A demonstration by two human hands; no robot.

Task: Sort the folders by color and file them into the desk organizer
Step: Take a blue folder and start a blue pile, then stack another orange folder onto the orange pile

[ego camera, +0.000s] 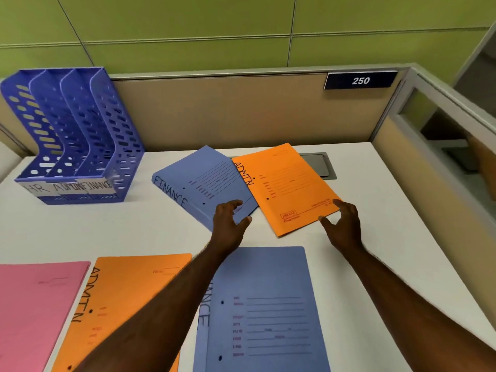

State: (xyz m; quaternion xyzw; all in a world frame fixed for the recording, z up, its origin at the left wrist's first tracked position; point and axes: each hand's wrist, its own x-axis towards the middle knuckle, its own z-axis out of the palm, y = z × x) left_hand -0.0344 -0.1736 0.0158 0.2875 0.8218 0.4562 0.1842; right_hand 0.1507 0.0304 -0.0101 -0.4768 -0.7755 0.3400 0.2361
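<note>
- Five folders on my white desk (139,229) right now: a blue FINANCE folder (198,181) and an orange ADMIN folder (284,189) lying at angles up the middle, the orange one overlapping the blue one's right edge.
- Nearer to me there's a pink folder (35,312) at the left, a second orange ADMIN folder (128,285) partly on top of it, and a second blue folder (268,312), all flat.
- My left hand (230,221) is over the near corner of the far blue folder, fingers loosely curved with the thumb out. Can't tell if the tips are actually touching it.
- My right hand (343,224) hovers at the near right corner of the far orange folder, fingers spread and curved, thumb apart, gripping nothing.
- The blue desk organizer (80,135) stands at the far left, three slots labelled HR, ADMIN, FINANCE, no folders in it.
- Partition behind has a "250" plate (360,80).
</note>
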